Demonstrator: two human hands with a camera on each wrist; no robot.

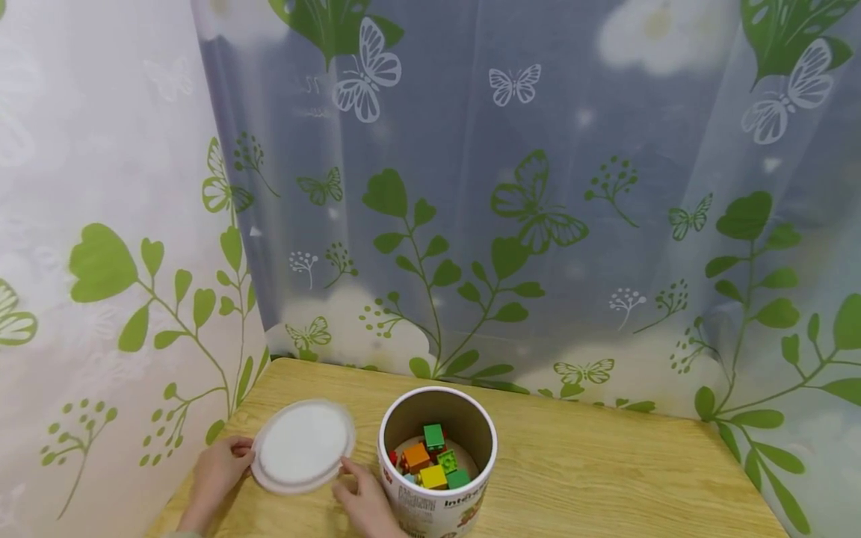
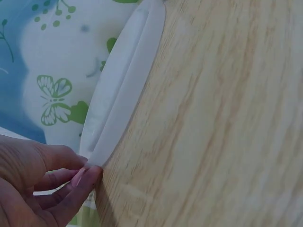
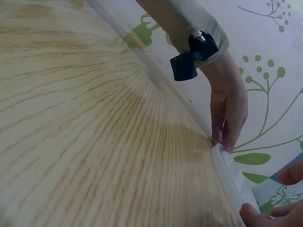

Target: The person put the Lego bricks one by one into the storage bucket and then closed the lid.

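Note:
A round white lid (image 1: 306,446) lies over the wooden table to the left of an open cylindrical tub (image 1: 430,515). My left hand (image 1: 222,474) pinches its left edge between thumb and fingers, seen closely in the left wrist view, where the hand (image 2: 52,184) grips the rim. On the opposite side, my right hand (image 1: 366,501) has its fingertips at the lid's lower right rim, beside the tub. In the right wrist view, fingers of that hand (image 3: 277,215) are around the near edge of the lid (image 3: 232,177). Several coloured toy blocks (image 1: 430,459) lie inside the tub.
The wooden table (image 1: 592,478) stretches right of the tub. A curtain (image 1: 471,224) printed with leaves and butterflies hangs along its back edge, and a similar pale one (image 1: 134,187) covers the left side.

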